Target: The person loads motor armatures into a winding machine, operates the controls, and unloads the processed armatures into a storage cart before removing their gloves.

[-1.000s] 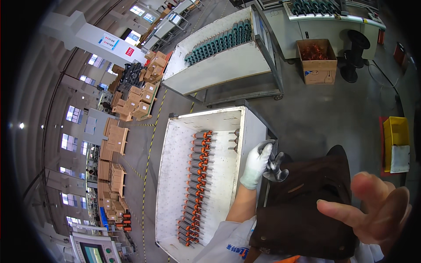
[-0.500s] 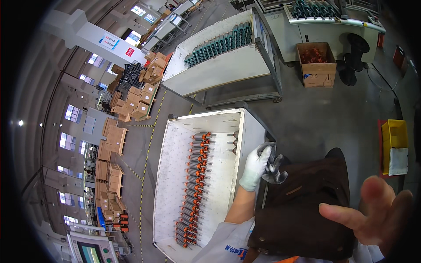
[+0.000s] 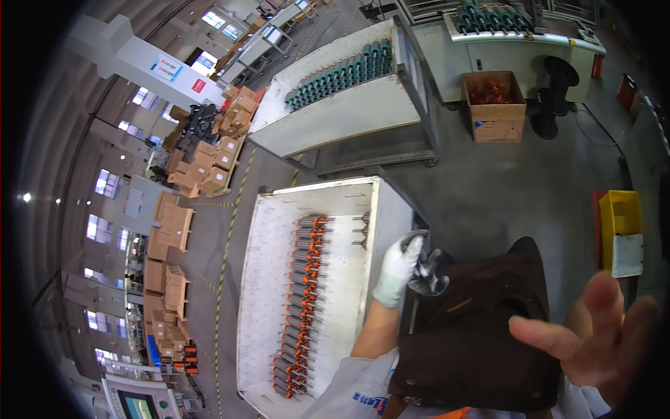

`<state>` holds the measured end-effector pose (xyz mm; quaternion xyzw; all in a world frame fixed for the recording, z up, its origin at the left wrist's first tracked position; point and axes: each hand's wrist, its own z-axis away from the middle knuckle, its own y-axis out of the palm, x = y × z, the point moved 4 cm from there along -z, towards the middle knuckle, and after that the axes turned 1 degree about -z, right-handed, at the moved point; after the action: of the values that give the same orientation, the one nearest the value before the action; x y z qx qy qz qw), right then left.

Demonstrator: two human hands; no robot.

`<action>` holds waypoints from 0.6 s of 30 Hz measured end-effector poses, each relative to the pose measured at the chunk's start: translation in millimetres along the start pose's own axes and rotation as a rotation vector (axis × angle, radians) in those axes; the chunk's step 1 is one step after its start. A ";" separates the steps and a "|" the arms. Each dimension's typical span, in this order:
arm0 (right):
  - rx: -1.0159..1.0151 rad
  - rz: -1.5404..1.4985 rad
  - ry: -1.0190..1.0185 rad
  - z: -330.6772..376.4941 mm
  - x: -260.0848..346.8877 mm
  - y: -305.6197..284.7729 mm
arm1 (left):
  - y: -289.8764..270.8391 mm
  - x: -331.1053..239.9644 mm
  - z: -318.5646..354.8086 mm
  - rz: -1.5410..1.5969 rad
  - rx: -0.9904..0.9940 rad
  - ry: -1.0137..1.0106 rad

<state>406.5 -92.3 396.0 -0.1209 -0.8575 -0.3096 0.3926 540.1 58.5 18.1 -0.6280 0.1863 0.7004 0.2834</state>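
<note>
My left hand (image 3: 396, 269) wears a white glove and is closed beside the right wall of a white-lined cart (image 3: 373, 230). In its fingers is a dark grey glove (image 3: 430, 278) with finger-shaped lobes hanging out to the right. My right hand (image 3: 604, 335) is bare and raised at the lower right, its fingers spread and holding nothing. Between the hands lies my dark brown apron (image 3: 474, 335). Inside the cart stands a long row of motor armatures (image 3: 303, 293) with orange parts, and a few metal shafts (image 3: 361, 230) stick out near its right wall.
Beyond it, a second cart (image 3: 342, 126) carries green armatures (image 3: 342, 75). A cardboard box (image 3: 495, 122) of copper-coloured scrap and a black spool (image 3: 555, 98) stand by a workbench (image 3: 447, 63). A yellow bin (image 3: 620, 216) is at the right. Stacked cartons (image 3: 167, 223) and a control panel (image 3: 139, 401) are leftward.
The whole view has shifted slightly, so the carts and boxes sit a little further left. Both hands keep nearly the same pose, the left closed and the right spread.
</note>
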 end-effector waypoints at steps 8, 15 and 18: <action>0.052 0.219 -0.226 148.9 26.7 -161.7 | -11.1 0.6 4.7 0.047 -0.006 -0.039; 0.022 0.337 -0.415 89.8 27.8 -121.6 | 5.2 -9.5 1.6 0.093 0.067 -0.075; 0.043 0.330 -0.432 49.7 3.5 -92.9 | -11.5 5.5 0.6 0.024 -0.019 -0.030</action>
<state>332.6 -133.8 333.3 -0.3140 -0.8965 -0.1902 0.2481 546.6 68.7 13.9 -0.6179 0.1829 0.7149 0.2715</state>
